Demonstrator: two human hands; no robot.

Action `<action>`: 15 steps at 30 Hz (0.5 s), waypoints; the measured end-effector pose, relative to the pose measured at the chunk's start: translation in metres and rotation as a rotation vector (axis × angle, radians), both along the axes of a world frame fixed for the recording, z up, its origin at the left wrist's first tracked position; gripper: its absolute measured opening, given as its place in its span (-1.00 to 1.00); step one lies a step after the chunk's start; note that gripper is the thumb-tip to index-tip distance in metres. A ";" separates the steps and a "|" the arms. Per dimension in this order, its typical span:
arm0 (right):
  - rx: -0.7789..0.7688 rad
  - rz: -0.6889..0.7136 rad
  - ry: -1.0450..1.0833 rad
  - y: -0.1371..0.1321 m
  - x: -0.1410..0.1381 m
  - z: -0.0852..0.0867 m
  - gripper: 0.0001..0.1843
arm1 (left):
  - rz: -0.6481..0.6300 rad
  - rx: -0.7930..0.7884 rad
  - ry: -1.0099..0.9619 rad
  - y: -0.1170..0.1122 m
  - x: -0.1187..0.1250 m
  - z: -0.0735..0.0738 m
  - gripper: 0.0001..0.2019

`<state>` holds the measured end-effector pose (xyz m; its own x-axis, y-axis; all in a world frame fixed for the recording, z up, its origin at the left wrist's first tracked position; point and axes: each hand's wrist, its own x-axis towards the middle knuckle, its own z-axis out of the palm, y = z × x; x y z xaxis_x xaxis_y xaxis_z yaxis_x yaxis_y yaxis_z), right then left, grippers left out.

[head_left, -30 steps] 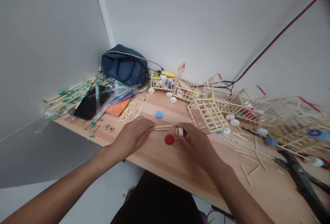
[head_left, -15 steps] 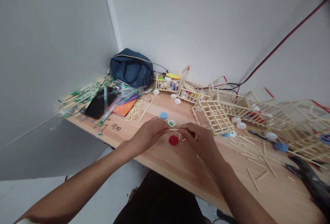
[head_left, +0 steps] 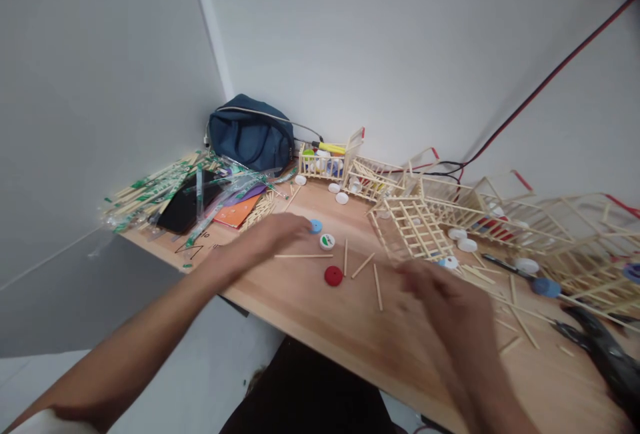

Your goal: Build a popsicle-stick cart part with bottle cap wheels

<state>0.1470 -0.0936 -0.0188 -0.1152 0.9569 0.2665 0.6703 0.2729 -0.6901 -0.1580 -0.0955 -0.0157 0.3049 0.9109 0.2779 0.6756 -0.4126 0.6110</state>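
My left hand (head_left: 273, 235) reaches over the table with its fingers stretched out, the tips at a blue bottle cap (head_left: 315, 226). No object shows in it. My right hand (head_left: 447, 297) is smeared by motion above the wood on the right, and its fingers cannot be made out clearly. Between the hands lie a white cap with a green mark (head_left: 327, 241), a red cap (head_left: 333, 276) and several thin wooden sticks, among them a long one (head_left: 303, 256) lying crosswise and a short one (head_left: 378, 287) closer to the right hand.
Small stick-built carts (head_left: 417, 227) line the wall, with white caps (head_left: 467, 245) beside them. Black-handled pliers (head_left: 595, 337) and loose sticks lie right. A blue bag (head_left: 251, 133), a dark phone (head_left: 187, 206), orange paper (head_left: 236, 212) and wrapped sticks (head_left: 150, 187) occupy the left.
My hands have parted, the left moving left and the right moving right. The stick they held together has been let go, and several sticks now show on the table.
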 end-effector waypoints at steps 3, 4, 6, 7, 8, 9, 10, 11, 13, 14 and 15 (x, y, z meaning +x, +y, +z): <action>0.008 -0.111 -0.087 -0.006 0.034 -0.011 -0.59 | 0.174 0.078 0.147 0.008 -0.014 0.003 -0.74; -0.012 -0.064 -0.105 -0.007 0.039 -0.016 -0.60 | 0.172 0.093 0.202 0.013 -0.015 0.001 -0.74; -0.043 0.007 -0.158 -0.009 0.041 -0.025 -0.63 | 0.202 0.087 0.321 0.024 -0.009 -0.006 -0.75; -0.051 0.022 -0.190 -0.008 0.039 -0.029 -0.64 | 0.224 0.056 0.379 0.029 -0.004 -0.010 -0.75; -0.051 0.023 -0.221 -0.007 0.036 -0.032 -0.65 | 0.227 0.025 0.439 0.032 0.001 -0.015 -0.75; -0.047 0.018 -0.250 -0.006 0.033 -0.034 -0.64 | 0.240 0.009 0.495 0.034 0.006 -0.019 -0.76; -0.045 0.010 -0.274 -0.004 0.030 -0.036 -0.63 | 0.255 0.003 0.526 0.034 0.010 -0.023 -0.78; -0.045 -0.001 -0.295 -0.002 0.028 -0.037 -0.62 | 0.264 0.006 0.551 0.033 0.013 -0.026 -0.79; -0.063 -0.021 -0.346 0.000 0.027 -0.040 -0.59 | 0.265 0.028 0.581 0.027 0.017 -0.029 -0.82; -0.080 -0.031 -0.378 0.001 0.027 -0.041 -0.57 | 0.252 0.039 0.596 0.024 0.018 -0.030 -0.82; -0.096 -0.044 -0.413 0.001 0.027 -0.042 -0.57 | 0.238 0.046 0.602 0.021 0.020 -0.031 -0.82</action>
